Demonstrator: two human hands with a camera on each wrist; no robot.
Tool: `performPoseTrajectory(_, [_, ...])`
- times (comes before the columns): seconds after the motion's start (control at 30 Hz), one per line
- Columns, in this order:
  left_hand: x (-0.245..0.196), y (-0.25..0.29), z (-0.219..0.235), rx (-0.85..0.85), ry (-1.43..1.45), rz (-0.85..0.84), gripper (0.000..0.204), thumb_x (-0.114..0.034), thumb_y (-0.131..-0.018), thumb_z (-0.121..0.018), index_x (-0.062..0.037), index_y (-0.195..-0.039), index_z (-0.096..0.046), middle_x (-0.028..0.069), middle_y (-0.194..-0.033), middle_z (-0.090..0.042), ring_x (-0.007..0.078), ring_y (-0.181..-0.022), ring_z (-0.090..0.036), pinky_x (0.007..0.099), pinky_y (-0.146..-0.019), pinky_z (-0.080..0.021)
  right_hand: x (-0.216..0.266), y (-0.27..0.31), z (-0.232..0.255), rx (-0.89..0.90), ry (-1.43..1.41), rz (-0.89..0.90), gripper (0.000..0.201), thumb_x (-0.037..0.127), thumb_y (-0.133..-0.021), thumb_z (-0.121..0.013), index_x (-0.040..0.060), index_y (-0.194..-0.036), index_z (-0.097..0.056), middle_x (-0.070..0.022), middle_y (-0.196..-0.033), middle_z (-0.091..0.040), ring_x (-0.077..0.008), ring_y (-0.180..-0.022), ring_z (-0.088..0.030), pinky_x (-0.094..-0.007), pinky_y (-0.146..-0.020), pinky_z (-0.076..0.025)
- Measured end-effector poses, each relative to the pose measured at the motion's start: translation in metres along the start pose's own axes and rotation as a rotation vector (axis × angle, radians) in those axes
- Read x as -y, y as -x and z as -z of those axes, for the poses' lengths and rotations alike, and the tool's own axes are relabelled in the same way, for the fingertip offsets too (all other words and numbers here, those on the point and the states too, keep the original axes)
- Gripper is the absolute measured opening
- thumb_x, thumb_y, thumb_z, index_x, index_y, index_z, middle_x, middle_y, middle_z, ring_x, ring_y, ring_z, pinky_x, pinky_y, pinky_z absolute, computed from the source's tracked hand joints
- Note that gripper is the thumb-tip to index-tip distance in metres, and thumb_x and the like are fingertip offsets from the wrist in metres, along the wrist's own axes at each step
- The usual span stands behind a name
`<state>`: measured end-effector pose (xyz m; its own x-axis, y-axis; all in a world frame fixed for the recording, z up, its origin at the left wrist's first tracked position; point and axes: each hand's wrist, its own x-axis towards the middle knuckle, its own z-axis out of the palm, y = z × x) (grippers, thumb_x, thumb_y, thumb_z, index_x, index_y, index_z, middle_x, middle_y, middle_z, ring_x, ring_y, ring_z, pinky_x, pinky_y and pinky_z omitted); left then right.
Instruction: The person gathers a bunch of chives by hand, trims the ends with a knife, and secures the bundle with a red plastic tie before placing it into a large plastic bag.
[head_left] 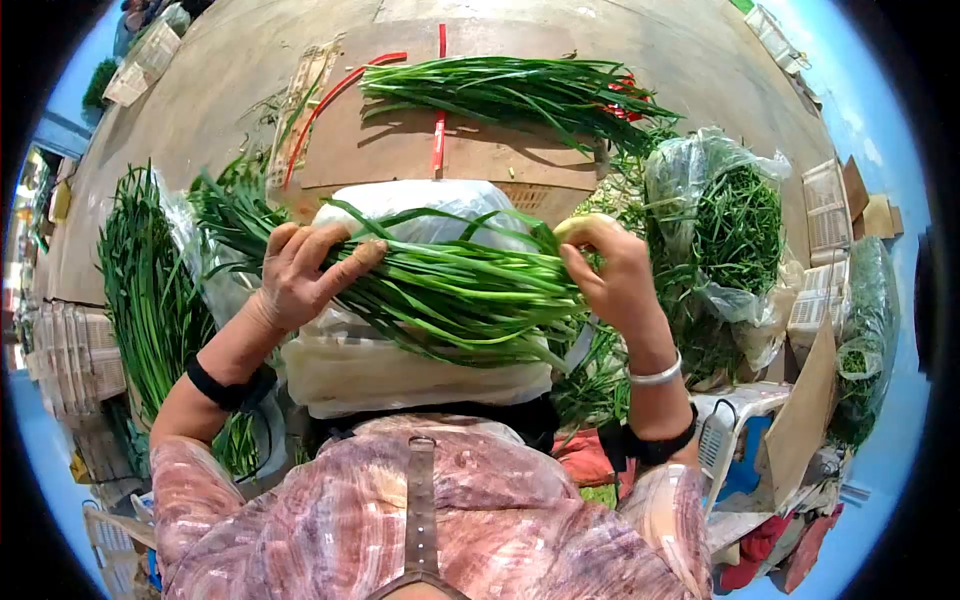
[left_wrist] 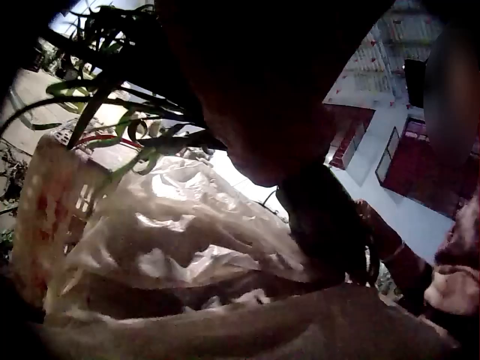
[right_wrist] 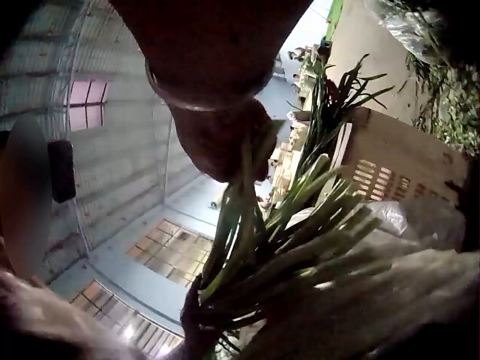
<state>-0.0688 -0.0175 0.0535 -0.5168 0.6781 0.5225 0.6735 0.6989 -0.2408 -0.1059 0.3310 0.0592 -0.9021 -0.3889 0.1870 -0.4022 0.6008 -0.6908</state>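
Note:
A bundle of long green chive-like leaves [head_left: 450, 290] lies across a white plastic-covered crate [head_left: 400, 380] in front of me. My left hand [head_left: 305, 270] grips the bundle's leafy end, fingers curled over the top. At the stalk end my right hand [head_left: 605, 265] grips the bundle, with the thumb and fingers wrapped round it. In the right wrist view the stalks [right_wrist: 255, 247] run up into the dark palm. The left wrist view shows leaves [left_wrist: 127, 127] above crinkled plastic [left_wrist: 180, 240], the hand itself too dark to read.
Another bundle of greens [head_left: 520, 90] lies on brown cardboard [head_left: 400, 150] ahead. More greens stand at the left [head_left: 140, 280] and in clear bags at the right [head_left: 730, 230]. White crates [head_left: 825, 220] and boxes crowd the right side.

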Motion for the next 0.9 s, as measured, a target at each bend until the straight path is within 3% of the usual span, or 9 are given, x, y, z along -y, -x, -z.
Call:
performPoseTrajectory(0.07, [-0.001,-0.001,0.002,0.008,-0.023,0.013,0.044,-0.016,-0.073,-0.056,-0.0213,-0.116,-0.064,0.0047,-0.1,-0.06,0.0161,-0.081,-0.058,0.029,-0.075,-0.039,0.001,0.017,0.002,-0.199,-0.324,0.064,0.004,-0.003,-0.079,-0.06,-0.0008,-0.082,-0.06,-0.0083,-0.084,-0.066,-0.0149,-0.078,-0.063,-0.0266,-0.069,-0.049])
performPoseTrajectory(0.1, [-0.001,-0.002,0.002,0.004,-0.022,0.011,0.044,-0.016,-0.073,-0.056,-0.0213,-0.116,-0.064,0.0047,-0.1,-0.06,0.0161,-0.081,-0.058,0.029,-0.075,-0.039,0.001,0.025,0.006,-0.136,-0.594,-0.163,0.003,-0.001,-0.082,-0.057,0.0008,-0.081,-0.058,-0.0062,-0.082,-0.066,-0.0129,-0.074,-0.063,-0.0246,-0.068,-0.049])
performPoseTrajectory(0.2, [-0.004,-0.005,0.001,0.061,0.051,-0.01,0.044,-0.013,-0.072,-0.061,-0.0129,-0.116,-0.063,0.0061,-0.098,-0.062,0.0184,-0.077,-0.058,0.0313,-0.075,-0.039,-0.022,0.038,0.008,-0.11,-1.108,-0.278,0.001,0.005,-0.087,-0.055,0.0036,-0.087,-0.055,-0.0057,-0.078,-0.065,-0.0152,-0.066,-0.064,-0.0235,-0.062,-0.05])
performPoseTrajectory(0.5, [-0.008,-0.002,-0.008,0.038,0.041,-0.04,0.041,-0.018,-0.074,-0.059,-0.0197,-0.115,-0.064,-0.001,-0.084,-0.056,0.013,-0.072,-0.054,0.0288,-0.072,-0.037,-0.095,0.093,0.045,-0.439,-1.586,-0.253,0.011,0.014,-0.091,-0.056,0.003,-0.09,-0.054,-0.0068,-0.075,-0.059,-0.0152,-0.057,-0.053,-0.0274,-0.057,-0.05])
performPoseTrajectory(0.57, [-0.006,-0.002,-0.007,0.039,0.037,-0.037,0.042,-0.018,-0.074,-0.059,-0.0197,-0.115,-0.064,-0.0012,-0.084,-0.055,0.0129,-0.071,-0.054,0.0287,-0.072,-0.037,-0.135,0.115,0.06,-0.642,-1.007,-0.528,0.012,0.016,-0.092,-0.055,0.0039,-0.09,-0.055,-0.0067,-0.076,-0.059,-0.0141,-0.06,-0.053,-0.0288,-0.058,-0.049])
performPoseTrajectory(0.63, [-0.005,-0.003,-0.005,0.07,0.077,-0.039,0.045,-0.014,-0.073,-0.059,-0.0138,-0.117,-0.063,0.0029,-0.086,-0.058,0.0178,-0.075,-0.056,0.0313,-0.074,-0.037,-0.148,0.127,0.074,-0.137,0.553,-0.761,0.028,0.022,-0.082,-0.065,-0.0006,-0.098,-0.06,-0.0175,-0.092,-0.065,-0.03,-0.081,-0.064,-0.0398,-0.074,-0.051])
performPoseTrajectory(0.7, [-0.004,-0.008,-0.004,0.077,0.051,-0.038,0.045,-0.014,-0.073,-0.058,-0.0136,-0.117,-0.062,0.0031,-0.087,-0.058,0.0181,-0.076,-0.056,0.0319,-0.074,-0.038,-0.122,0.117,0.067,-0.171,0.728,-0.65,0.046,0.024,-0.075,-0.071,-0.0035,-0.11,-0.058,-0.0239,-0.113,-0.059,-0.0356,-0.103,-0.059,-0.0407,-0.087,-0.047])
performPoseTrajectory(0.77, [-0.004,-0.015,0.004,0.117,0.026,-0.061,0.045,-0.013,-0.073,-0.057,-0.0135,-0.118,-0.061,0.0029,-0.087,-0.058,0.018,-0.077,-0.056,0.0319,-0.074,-0.039,-0.063,0.081,0.063,-0.119,0.118,-0.522,0.058,0.026,-0.075,-0.072,-0.0042,-0.121,-0.052,-0.0257,-0.127,-0.05,-0.0349,-0.116,-0.051,-0.0399,-0.097,-0.041])
performPoseTrajectory(0.9, [0.0,-0.046,0.022,0.217,-0.049,-0.125,0.052,-0.014,-0.073,-0.055,-0.0066,-0.125,-0.054,0.0018,-0.081,-0.056,0.017,-0.073,-0.055,0.0299,-0.074,-0.04,0.041,0.008,0.016,0.062,0.037,0.196,0.091,0.037,-0.067,-0.078,-0.0119,-0.131,-0.036,-0.0269,-0.129,-0.048,-0.0343,-0.124,-0.045,-0.0388,-0.104,-0.034])
